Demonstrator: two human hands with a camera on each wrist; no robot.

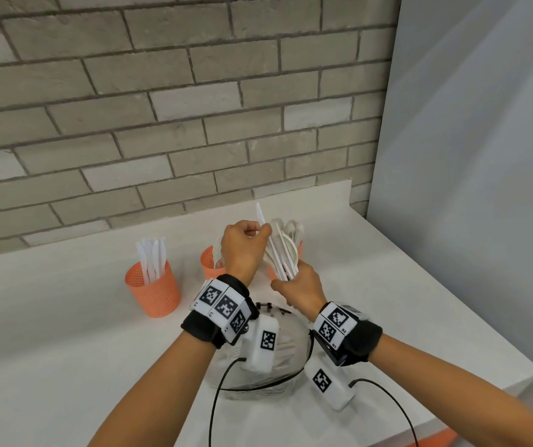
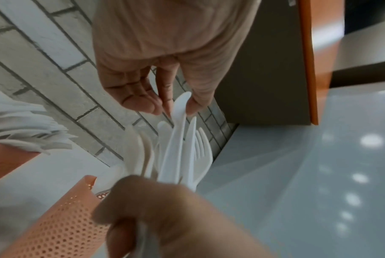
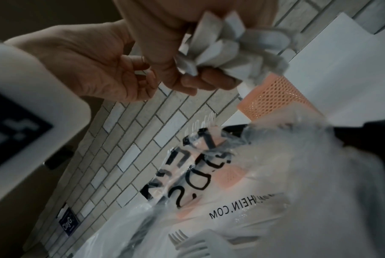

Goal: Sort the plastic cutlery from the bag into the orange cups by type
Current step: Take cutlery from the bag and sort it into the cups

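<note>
While right hand [image 1: 303,287] grips bundle of white cutlery [image 1: 282,253] above orange cups [image 1: 153,290], left hand [image 1: 242,246] pinches one knife [image 1: 261,214] from bundle. Clear bag [image 3: 242,200] below wrists reads "HEIN.COM".

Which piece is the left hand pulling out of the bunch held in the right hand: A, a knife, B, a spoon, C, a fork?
A: the left hand pinches a white knife with a plain pointed blade, sticking up from the bunch gripped by the right hand.
</note>
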